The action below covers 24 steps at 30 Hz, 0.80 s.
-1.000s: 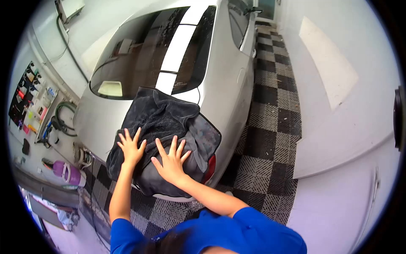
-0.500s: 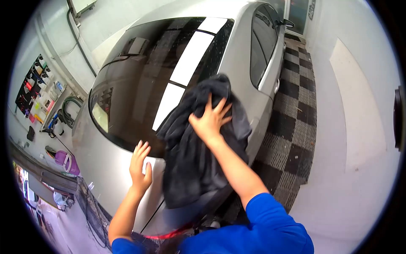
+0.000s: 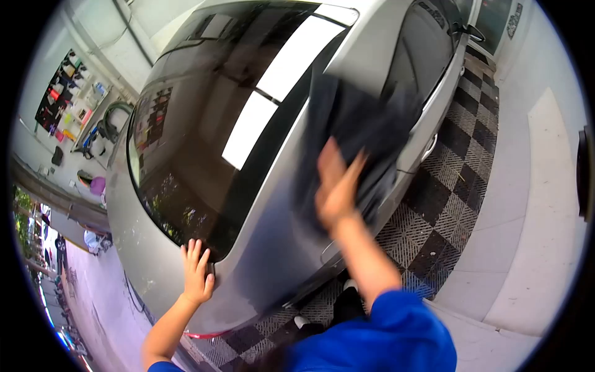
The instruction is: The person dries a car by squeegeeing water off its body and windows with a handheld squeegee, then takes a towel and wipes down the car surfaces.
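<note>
The right hand (image 3: pixel 336 191) is blurred and is placed over the dark cloth (image 3: pixel 375 124), with some fingers apart; whether its grip closes on the cloth, I cannot tell. The left hand (image 3: pixel 197 278) has an open grip: it lies on the car (image 3: pixel 269 254), with its fingers at the lower corner of the rear window (image 3: pixel 186 142).

The cloth, also blurred, is over the car's rear side, to the right of the rear window, and its upper edge reaches near the side window (image 3: pixel 421 53). Bright white strips show on the dark glass of the rear window. Farther along the car are a door handle (image 3: pixel 429 146) and a mirror (image 3: pixel 475 33).

Below the blue sleeve (image 3: pixel 396 310) of the right arm, two shoes stand on the checkered floor (image 3: pixel 434 192). A pale wall (image 3: pixel 496 248) is on the right. At far left there are bottles (image 3: pixel 80 113), a coiled hose (image 3: pixel 113 118) and something purple (image 3: pixel 97 185).
</note>
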Each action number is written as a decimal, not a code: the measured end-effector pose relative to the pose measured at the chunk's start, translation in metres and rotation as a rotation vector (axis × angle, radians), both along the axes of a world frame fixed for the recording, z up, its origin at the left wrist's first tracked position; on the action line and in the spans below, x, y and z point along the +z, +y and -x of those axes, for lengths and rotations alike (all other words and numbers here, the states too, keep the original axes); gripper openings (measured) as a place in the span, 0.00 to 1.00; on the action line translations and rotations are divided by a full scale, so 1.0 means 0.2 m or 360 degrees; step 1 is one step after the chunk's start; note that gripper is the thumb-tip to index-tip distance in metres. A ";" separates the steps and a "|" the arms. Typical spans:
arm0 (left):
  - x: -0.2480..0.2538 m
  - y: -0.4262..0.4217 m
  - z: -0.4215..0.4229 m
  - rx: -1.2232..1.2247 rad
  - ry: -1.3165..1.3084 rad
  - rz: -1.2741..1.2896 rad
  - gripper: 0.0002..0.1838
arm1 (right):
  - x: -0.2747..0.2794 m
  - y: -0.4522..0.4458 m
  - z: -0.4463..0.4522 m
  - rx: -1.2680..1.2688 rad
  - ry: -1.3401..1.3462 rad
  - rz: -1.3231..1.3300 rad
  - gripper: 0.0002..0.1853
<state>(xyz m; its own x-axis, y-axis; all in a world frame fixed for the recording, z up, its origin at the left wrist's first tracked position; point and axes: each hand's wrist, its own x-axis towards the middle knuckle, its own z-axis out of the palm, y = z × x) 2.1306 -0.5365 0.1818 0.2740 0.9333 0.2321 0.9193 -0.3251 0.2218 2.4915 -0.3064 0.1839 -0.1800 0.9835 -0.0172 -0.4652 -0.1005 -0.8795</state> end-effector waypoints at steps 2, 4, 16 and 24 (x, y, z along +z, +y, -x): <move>0.04 0.08 -0.08 -0.0120 -0.0014 -0.0211 0.33 | -0.37 -0.56 0.22 0.1068 -0.1796 -0.0394 0.36; 0.08 0.19 -0.22 -0.0253 -0.0012 -0.0205 0.34 | -0.60 -0.69 0.08 -0.0233 -0.1544 -0.1367 0.33; -0.03 0.24 -0.30 -0.0216 0.0211 -0.0083 0.36 | -0.17 1.61 -1.01 -0.1570 -0.1565 -0.1369 0.24; -0.01 0.28 -0.32 -0.0197 0.0240 -0.0133 0.34 | -0.66 1.20 -0.91 -0.1719 -0.1308 -0.0961 0.26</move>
<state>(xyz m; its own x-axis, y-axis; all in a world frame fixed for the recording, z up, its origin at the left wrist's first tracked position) 2.1949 -0.4809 0.1793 0.4226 0.8697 0.2548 0.8921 -0.4489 0.0524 2.6740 -0.0660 0.0511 0.4817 0.5276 0.6997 0.5605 0.4283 -0.7088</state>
